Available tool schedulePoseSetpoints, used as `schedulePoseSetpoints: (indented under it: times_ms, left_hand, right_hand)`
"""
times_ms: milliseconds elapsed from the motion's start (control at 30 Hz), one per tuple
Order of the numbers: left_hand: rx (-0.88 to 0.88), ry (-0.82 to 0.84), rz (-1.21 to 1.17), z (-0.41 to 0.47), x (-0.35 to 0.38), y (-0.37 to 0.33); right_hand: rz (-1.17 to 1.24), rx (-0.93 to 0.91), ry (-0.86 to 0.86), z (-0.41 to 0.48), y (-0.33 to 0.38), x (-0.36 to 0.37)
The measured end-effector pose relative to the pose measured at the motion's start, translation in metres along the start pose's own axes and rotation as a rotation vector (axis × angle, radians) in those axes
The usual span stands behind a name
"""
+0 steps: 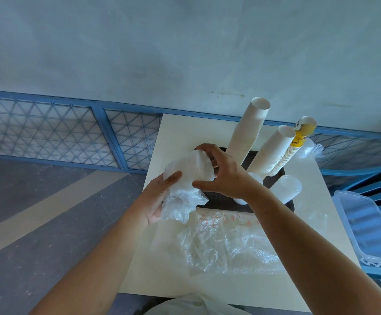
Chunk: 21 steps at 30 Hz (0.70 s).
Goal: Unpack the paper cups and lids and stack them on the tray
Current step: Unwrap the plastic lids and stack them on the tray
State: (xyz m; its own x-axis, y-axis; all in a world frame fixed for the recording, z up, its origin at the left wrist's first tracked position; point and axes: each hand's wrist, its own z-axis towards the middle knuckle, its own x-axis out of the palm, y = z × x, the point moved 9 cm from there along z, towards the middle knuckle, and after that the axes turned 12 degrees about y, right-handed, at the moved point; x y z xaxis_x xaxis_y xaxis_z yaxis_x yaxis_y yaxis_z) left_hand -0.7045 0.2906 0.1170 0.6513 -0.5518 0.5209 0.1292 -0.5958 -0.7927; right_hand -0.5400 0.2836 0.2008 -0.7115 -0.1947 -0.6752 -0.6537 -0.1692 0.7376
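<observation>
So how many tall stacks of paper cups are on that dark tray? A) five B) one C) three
C: the tray bears a taller white stack, a shorter white stack and a yellow-topped stack.

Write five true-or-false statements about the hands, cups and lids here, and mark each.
1. The left hand grips a plastic-wrapped sleeve of lids. True.
2. Empty plastic wrap lies on the table. True.
3. The cup stacks lie flat on the table. False: they stand on the tray.
4. The right hand rests on the table. False: its fingers curl round the sleeve's end.
5. Every cup stack is plain white. False: a yellow-printed stack stands among them.
</observation>
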Motion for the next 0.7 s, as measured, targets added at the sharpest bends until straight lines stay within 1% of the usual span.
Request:
schedulePoseSetpoints:
  times_ms: [100, 233, 367, 500, 600, 700]
  left_hand:
    - [-0.012, -0.099, 0.014, -0.001, -0.003, -0.004]
    - [0.04, -0.243, 0.156, 0.003, -0.003, -0.019]
    - [0.073, -0.28, 0.246, 0.008, -0.003, -0.026]
    - [0.044, -0.273, 0.263, 0.013, -0.009, -0.024]
    - [0.009, -0.284, 0.238, 0.015, -0.013, -0.018]
    - [-0.013, -0.33, 0.2, 0.017, -0.013, -0.011]
  right_hand:
    - [0.038, 0.02, -0.012, 0.0, -0.004, -0.001]
    - [0.019, 0.018, 0.015, 0.0, -0.006, 0.006]
    - [0.012, 0.011, 0.038, 0.002, -0.009, 0.008]
    - [0.02, 0.007, 0.073, 0.004, -0.011, 0.007]
    - [0.035, 0.026, 0.025, 0.005, -0.015, 0.002]
    - [0.124, 0.097, -0.031, 0.006, -0.026, -0.004]
